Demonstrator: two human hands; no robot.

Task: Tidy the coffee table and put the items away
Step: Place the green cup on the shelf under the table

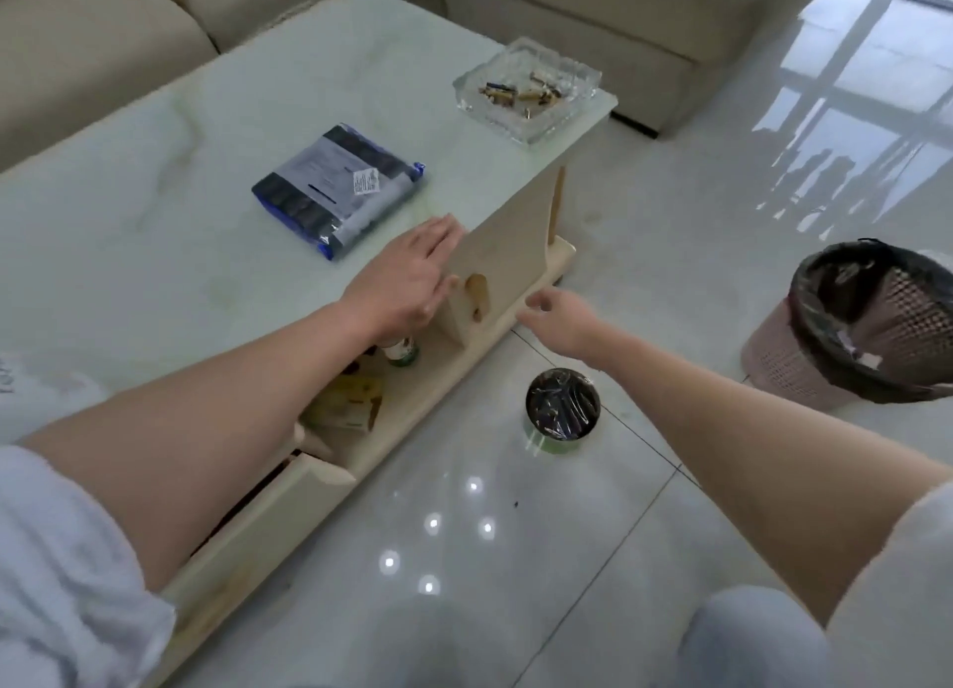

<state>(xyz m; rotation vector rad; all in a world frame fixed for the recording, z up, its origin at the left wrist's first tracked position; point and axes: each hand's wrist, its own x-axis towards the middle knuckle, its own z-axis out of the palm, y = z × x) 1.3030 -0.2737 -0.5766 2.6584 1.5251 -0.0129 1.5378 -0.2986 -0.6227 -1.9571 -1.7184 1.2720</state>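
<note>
Left hand (407,280) reaches flat, fingers spread, over the coffee table (154,213) edge; right hand (559,321) seemingly loose, empty.

beige sofa (593,11) behind | lined waste basket (866,326) right | glossy tiled floor (696,182)

One ashtray (528,89), one packet (338,189), two bins (871,326)

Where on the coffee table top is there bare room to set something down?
The table top is bare on the sofa side, left of the dark packet, and between the packet and the glass ashtray. The near edge is taken by the left hand. The lower shelf is crowded with a bottle and boxes.
</note>
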